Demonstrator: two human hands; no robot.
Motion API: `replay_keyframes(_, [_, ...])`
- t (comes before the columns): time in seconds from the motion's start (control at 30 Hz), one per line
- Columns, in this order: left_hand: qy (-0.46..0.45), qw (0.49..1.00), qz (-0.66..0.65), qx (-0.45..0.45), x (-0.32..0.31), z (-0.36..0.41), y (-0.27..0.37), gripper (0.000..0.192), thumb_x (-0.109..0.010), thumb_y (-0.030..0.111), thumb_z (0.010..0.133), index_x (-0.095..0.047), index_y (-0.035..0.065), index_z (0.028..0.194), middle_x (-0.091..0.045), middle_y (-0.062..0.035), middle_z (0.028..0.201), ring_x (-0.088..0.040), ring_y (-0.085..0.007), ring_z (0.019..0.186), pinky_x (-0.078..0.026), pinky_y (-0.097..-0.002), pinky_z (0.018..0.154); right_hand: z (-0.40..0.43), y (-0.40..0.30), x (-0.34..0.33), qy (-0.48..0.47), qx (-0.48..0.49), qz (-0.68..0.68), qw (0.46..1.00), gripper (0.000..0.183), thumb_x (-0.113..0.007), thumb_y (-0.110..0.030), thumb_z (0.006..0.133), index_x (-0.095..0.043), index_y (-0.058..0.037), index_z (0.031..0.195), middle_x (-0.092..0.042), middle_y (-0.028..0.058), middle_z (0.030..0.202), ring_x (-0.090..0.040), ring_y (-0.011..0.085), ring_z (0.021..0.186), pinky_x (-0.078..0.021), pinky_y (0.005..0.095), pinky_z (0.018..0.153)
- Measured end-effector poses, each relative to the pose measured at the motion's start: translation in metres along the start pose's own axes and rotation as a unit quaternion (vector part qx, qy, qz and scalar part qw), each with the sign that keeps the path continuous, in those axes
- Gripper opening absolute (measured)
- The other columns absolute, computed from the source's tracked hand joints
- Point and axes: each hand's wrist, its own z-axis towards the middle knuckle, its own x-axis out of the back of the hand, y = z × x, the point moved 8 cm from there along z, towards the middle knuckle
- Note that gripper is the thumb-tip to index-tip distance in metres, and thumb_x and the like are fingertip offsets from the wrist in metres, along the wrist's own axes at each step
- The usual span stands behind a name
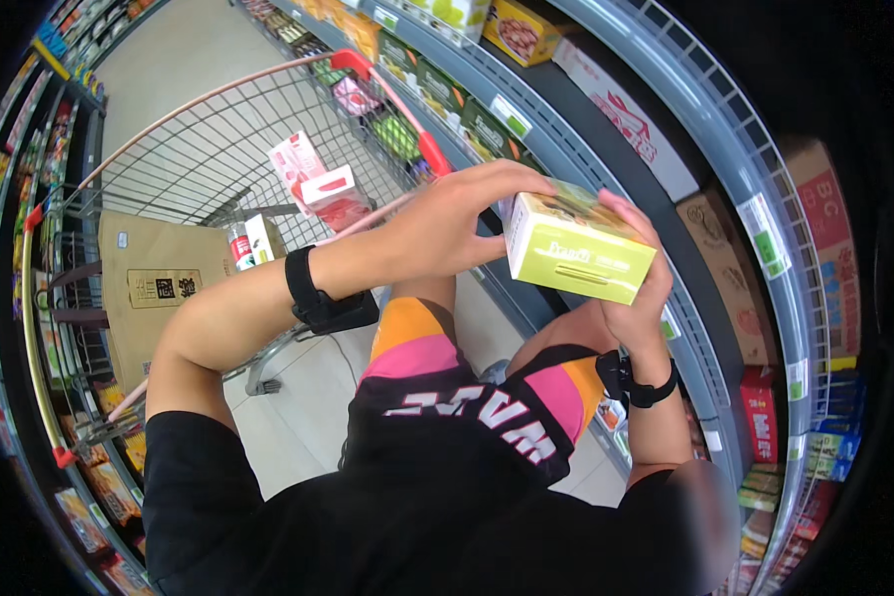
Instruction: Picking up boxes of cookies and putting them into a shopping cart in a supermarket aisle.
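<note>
Both of my hands hold a yellow-green cardboard box (582,257) in front of the shelf. My left hand (458,212) grips its left end, fingers over the top edge and thumb at the near left side. Around the right end is my right hand (644,276), its fingertips on the far edge. The box is tilted, with a printed face and a slotted end panel showing. Black straps with small devices sit on both wrists. Left of the box, a wire shopping cart (216,127) holds pink-and-white boxes (335,197), a small pale box (266,237) and a red-labelled bottle (241,246).
A large brown paper bag (156,257) with dark handles stands at the cart's left part. Close on the right runs a store shelf (566,127) with cartons, price tags and a wire guard. Another stocked shelf (15,298) lines the left. Tiled floor (298,417) shows beneath me.
</note>
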Motion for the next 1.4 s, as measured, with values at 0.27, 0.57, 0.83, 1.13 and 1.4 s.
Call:
replay_keyframes(0.27, [-0.075, 0.995, -0.061, -0.023, -0.039, -0.008, -0.011, 0.055, -0.071, 0.003, 0.077, -0.054, 0.0080, 0.128, -0.056, -0.0128, 0.130, -0.053, -0.0316, 0.122, -0.044, -0.0391, 0.103, -0.051, 0.025, 0.011, 0.020, -0.088, 0.037, 0.995, 0.054, -0.073, 0.007, 0.075, -0.056, 0.0021, 0.126, -0.054, 0.0178, 0.132, -0.052, 0.0284, 0.125, -0.0417, 0.0389, 0.107])
replay_keyframes(0.57, [-0.070, 0.996, -0.046, 0.026, -0.034, -0.023, -0.051, 0.057, -0.077, 0.010, 0.078, -0.054, 0.0066, 0.130, -0.056, -0.0100, 0.132, -0.054, -0.0247, 0.123, -0.047, -0.0369, 0.099, -0.055, 0.048, -0.002, 0.055, -0.123, 0.049, 0.990, 0.054, -0.075, 0.006, 0.074, -0.055, 0.0022, 0.124, -0.055, 0.0170, 0.130, -0.053, 0.0279, 0.123, -0.0412, 0.0384, 0.106])
replay_keyframes(0.83, [-0.038, 0.998, -0.048, 0.022, -0.024, -0.023, -0.052, 0.056, -0.075, 0.009, 0.077, -0.054, 0.0071, 0.129, -0.056, -0.0114, 0.130, -0.054, -0.0283, 0.120, -0.047, -0.0367, 0.098, -0.051, 0.056, -0.010, 0.067, -0.146, 0.047, 0.986, 0.055, -0.079, 0.000, 0.073, -0.056, 0.0010, 0.123, -0.057, 0.0162, 0.127, -0.054, 0.0280, 0.122, -0.0406, 0.0396, 0.106])
replay_keyframes(1.13, [-0.042, 0.999, -0.034, 0.005, -0.028, -0.023, -0.054, 0.058, -0.075, 0.012, 0.079, -0.052, 0.0075, 0.132, -0.059, -0.0111, 0.126, -0.058, -0.0225, 0.114, -0.048, -0.0340, 0.093, -0.056, 0.055, -0.010, 0.077, -0.153, 0.037, 0.985, 0.050, -0.078, 0.001, 0.075, -0.056, 0.0019, 0.120, -0.058, 0.0150, 0.125, -0.055, 0.0258, 0.120, -0.0426, 0.0386, 0.104])
replay_keyframes(1.4, [-0.038, 0.891, -0.259, 0.371, -0.049, -0.049, -0.113, 0.062, -0.057, 0.022, 0.096, -0.028, 0.0117, 0.150, -0.064, -0.0072, 0.110, -0.063, -0.0117, 0.083, -0.053, -0.0263, 0.072, -0.085, 0.100, -0.048, 0.008, -0.451, 0.300, 0.841, 0.068, -0.059, -0.022, 0.096, -0.020, -0.0042, 0.148, -0.060, 0.0168, 0.121, -0.065, 0.0203, 0.100, -0.0544, 0.0309, 0.082])
